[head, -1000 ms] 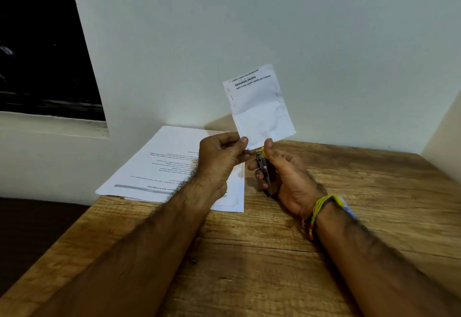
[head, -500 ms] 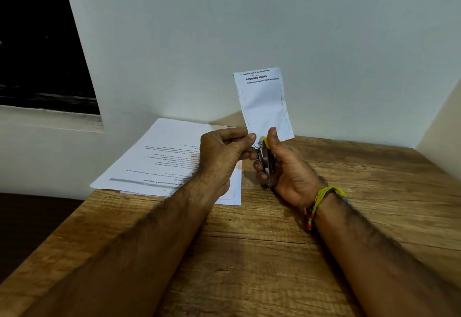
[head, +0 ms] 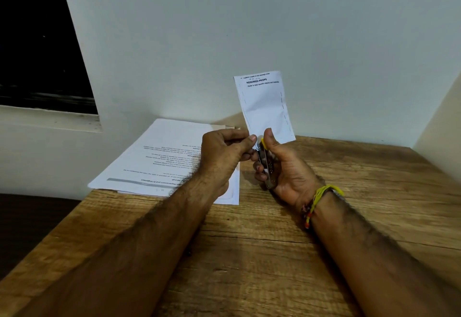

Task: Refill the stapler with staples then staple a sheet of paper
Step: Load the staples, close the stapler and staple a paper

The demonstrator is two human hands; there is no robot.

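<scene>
- The right hand is wrapped around a small metal stapler, thumb pressed on its yellow top end, fingers curled round its far side
- The stapler stands nearly upright in that grip above the table, long axis running from the heel of the palm up toward the thumb tip, its mouth pointing up and slightly away toward the wall
- The left hand pinches the lower left corner of a folded sheet of paper between thumb and forefinger, right beside the stapler's mouth
- The paper rises straight up from the two hands, long side vertical, printed heading "REQUIRED PROPS" at the top; a row of staples runs down its right edge
- Whether the paper's corner actually sits inside the stapler's mouth I cannot tell, the fingers cover it
- A yellow thread bracelet circles the right wrist
- Behind the left hand a stack of printed sheets lies flat on the wooden table, overhanging its left edge near the white wall
</scene>
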